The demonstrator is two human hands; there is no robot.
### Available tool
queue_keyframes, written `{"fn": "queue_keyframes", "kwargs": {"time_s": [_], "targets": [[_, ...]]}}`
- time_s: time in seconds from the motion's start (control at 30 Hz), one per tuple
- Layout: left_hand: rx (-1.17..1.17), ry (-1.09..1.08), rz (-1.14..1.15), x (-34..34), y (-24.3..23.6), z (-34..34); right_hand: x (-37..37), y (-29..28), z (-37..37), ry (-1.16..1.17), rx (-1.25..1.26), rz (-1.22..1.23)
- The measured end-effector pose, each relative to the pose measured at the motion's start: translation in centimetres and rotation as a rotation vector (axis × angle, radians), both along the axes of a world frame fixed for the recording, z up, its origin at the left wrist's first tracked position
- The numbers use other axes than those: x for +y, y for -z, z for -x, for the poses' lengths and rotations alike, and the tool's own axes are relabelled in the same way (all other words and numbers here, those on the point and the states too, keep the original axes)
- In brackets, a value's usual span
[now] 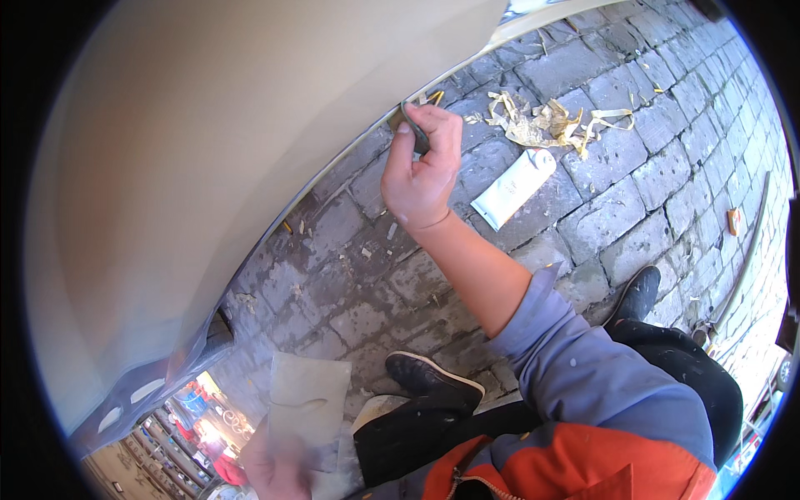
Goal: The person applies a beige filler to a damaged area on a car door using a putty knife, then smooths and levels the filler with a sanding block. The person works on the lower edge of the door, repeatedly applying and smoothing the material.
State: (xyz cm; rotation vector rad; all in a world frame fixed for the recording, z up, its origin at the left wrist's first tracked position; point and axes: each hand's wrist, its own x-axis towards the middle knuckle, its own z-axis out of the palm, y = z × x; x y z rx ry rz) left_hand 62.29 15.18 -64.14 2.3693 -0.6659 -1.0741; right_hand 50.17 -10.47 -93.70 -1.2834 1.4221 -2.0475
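Observation:
My right hand [425,171] is closed, with a thin dark grey curved piece [417,133] pinched between thumb and fingers. It is at the lower edge of a large beige car panel [217,125]. My fingers hide part of the piece, so its exact kind is unclear. At the bottom left, my left hand [279,467] is smeared by motion. It is at the lower end of a pale grey flat board [308,375], which has a curved mark across it; the finger grip there is blurred.
A white squeeze tube [512,187] lies on the grey stone paving [604,233], beside crumpled strips of masking tape [550,125]. Small scraps are scattered under the panel's edge. My dark shoes [429,379] rest on the stones. A small orange object [733,222] lies far right.

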Motion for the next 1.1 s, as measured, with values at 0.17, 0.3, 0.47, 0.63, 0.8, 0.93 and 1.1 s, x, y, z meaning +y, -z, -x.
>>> {"fn": "queue_keyframes", "kwargs": {"time_s": [0.17,0.3,0.47,0.63,0.8,0.93,1.1], "targets": [[0.013,-0.085,0.002,0.7,-0.5,0.0,1.9,0.0,-3.2,-0.056,-0.016,-0.010],[0.013,-0.087,0.042,1.4,-0.7,-0.4,3.3,-0.2,-5.3,-0.089,-0.033,-0.022],[-0.005,-0.097,0.060,1.9,-0.5,-0.6,4.6,0.3,-6.9,-0.143,-0.026,-0.013],[0.001,-0.047,0.049,2.3,-0.2,-1.5,5.6,1.4,-2.8,-0.498,-0.085,-0.115],[-0.018,-0.014,0.197,3.1,1.1,-2.1,2.0,1.3,5.9,-0.196,-1.066,-0.679],[-0.048,-0.061,0.199,2.9,1.7,-1.5,-0.6,0.1,12.0,-0.241,-0.779,-0.545],[0.022,0.018,0.026,-0.9,0.5,1.0,-3.5,-1.9,17.0,-0.060,0.383,-0.219]]}}
